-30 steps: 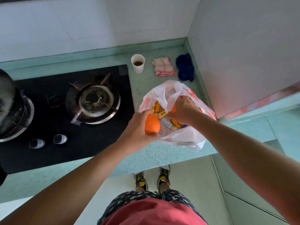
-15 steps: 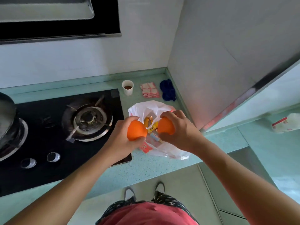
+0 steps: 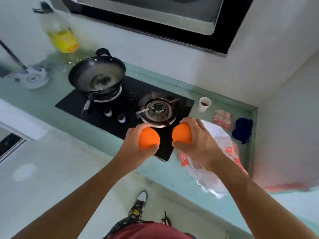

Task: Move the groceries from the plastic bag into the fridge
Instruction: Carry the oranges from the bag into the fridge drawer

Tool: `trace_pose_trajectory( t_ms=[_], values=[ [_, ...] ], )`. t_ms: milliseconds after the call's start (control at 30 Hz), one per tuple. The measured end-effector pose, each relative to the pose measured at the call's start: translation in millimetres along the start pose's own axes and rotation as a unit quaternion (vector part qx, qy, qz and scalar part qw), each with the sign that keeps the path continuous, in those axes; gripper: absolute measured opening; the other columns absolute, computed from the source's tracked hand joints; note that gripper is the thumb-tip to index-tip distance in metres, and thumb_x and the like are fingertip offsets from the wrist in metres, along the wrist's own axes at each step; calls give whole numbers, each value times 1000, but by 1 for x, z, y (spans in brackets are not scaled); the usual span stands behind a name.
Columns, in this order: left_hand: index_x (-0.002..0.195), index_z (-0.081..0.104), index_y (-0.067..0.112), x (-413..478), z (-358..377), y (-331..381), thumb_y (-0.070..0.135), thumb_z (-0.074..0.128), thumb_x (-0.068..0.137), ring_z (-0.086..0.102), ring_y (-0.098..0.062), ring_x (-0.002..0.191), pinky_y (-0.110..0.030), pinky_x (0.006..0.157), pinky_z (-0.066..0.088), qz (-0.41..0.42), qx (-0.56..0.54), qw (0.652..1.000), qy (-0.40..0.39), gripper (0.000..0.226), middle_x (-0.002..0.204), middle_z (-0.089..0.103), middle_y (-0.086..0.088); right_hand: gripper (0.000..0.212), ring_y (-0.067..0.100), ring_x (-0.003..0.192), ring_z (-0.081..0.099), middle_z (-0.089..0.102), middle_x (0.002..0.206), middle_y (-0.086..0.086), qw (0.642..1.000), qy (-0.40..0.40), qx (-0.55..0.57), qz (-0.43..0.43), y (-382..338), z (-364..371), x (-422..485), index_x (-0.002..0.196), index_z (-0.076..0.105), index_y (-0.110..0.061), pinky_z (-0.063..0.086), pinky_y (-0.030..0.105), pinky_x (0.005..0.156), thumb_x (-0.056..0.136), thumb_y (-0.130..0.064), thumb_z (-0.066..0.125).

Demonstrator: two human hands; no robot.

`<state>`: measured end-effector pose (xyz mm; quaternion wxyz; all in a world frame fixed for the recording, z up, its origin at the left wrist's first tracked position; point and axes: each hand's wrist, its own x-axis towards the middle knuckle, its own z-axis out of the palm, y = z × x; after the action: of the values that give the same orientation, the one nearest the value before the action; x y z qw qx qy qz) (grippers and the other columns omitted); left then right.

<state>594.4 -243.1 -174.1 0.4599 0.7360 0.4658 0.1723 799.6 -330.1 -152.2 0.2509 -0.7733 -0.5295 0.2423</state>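
I see a wok [image 3: 96, 78] on the hob's [image 3: 128, 91] left burner, paper cup [image 3: 204, 104] just right of it, oil bottle [image 3: 62, 37] behind-left.

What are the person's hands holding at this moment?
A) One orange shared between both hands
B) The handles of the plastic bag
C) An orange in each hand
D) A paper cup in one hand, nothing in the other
C: the left hand grips one orange and the right hand grips a second orange, both outside the plastic bag.
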Motion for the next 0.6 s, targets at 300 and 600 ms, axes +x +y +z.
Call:
trace_pose_trajectory(
  t_ms=[300, 600],
  values=[
    [132, 41, 43, -169, -40, -68, 30, 79, 82, 51, -7, 99, -12, 63, 47, -139, -58, 958, 245, 64, 127, 38, 4, 58, 11, 95, 55, 41, 120, -10, 961, -178, -2, -211, -89, 88, -24, 121, 44, -41, 46, 27, 77, 74, -37, 78],
    [127, 42, 44, -354, -77, -116, 30, 81, 80, 51, -4, 98, -10, 58, 48, -232, -74, 865, 439, 63, 126, 40, 4, 61, 20, 99, 56, 41, 125, -7, 869, -303, -38, -388, -208, 190, -120, 125, 44, -38, 52, 37, 83, 76, -39, 80]
  ],
)
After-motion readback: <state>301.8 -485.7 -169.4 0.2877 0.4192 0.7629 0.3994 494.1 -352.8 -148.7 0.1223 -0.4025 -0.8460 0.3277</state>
